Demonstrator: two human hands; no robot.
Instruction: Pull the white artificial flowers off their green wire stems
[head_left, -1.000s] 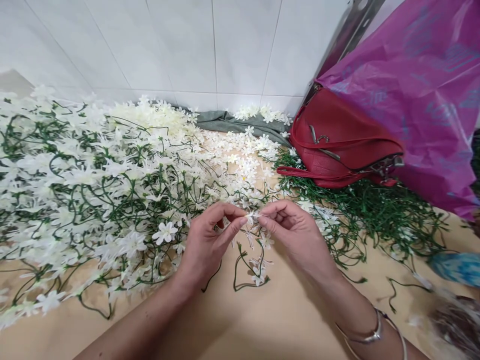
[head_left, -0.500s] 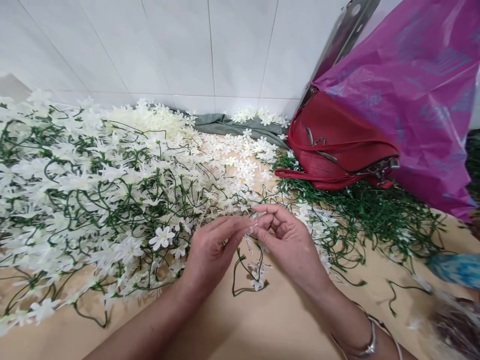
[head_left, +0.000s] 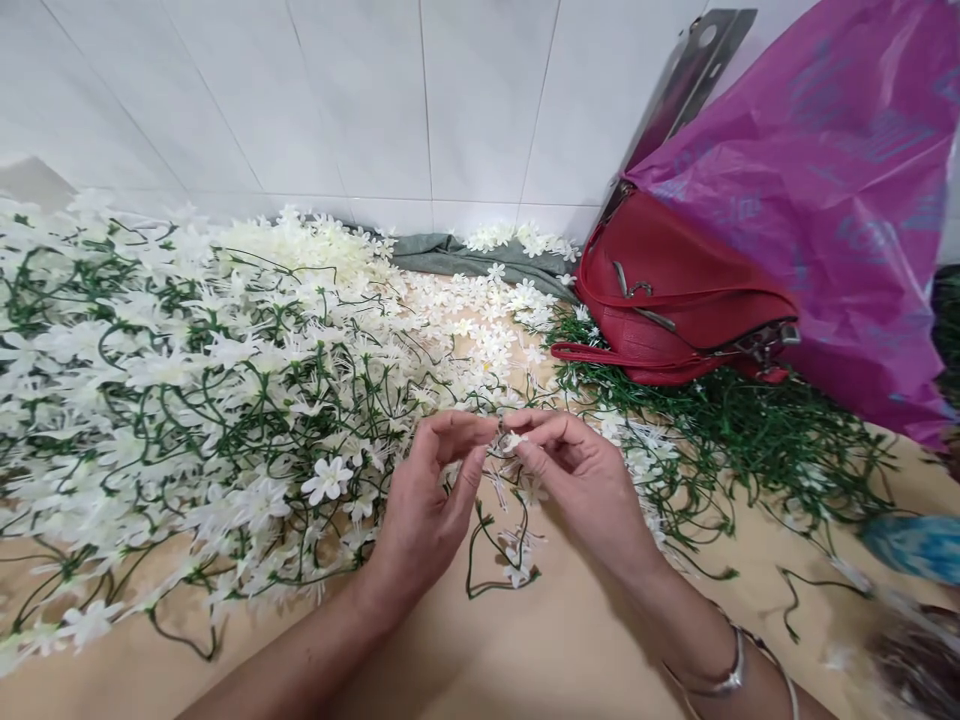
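Near the middle, a small white artificial flower (head_left: pixel 513 441) is pinched between the thumb and fingers of my right hand (head_left: pixel 592 490). My left hand (head_left: pixel 431 500) is just left of it, its fingers bent and its thumb apart from the index finger. Those left fingertips reach close to the flower; whether they touch it is hard to see. Below both hands, a green wire stem (head_left: pixel 471 560) with a white blossom (head_left: pixel 517 568) lies on the tan surface (head_left: pixel 540 650). Thin white stamens (head_left: pixel 501 490) show just under the fingers.
A large heap of white flowers on green stems (head_left: pixel 225 400) fills the left. Loose white petals (head_left: pixel 487 330) lie behind the hands. To the right are bare green stems (head_left: pixel 750 440), a red handbag (head_left: pixel 675 280) and a purple plastic bag (head_left: pixel 847 200). White tiles (head_left: pixel 487 100) stand behind.
My left thumb has moved away from its index finger, opening the earlier pinch. The white flower now shows clearly in my right fingers. The hands stay in nearly the same place.
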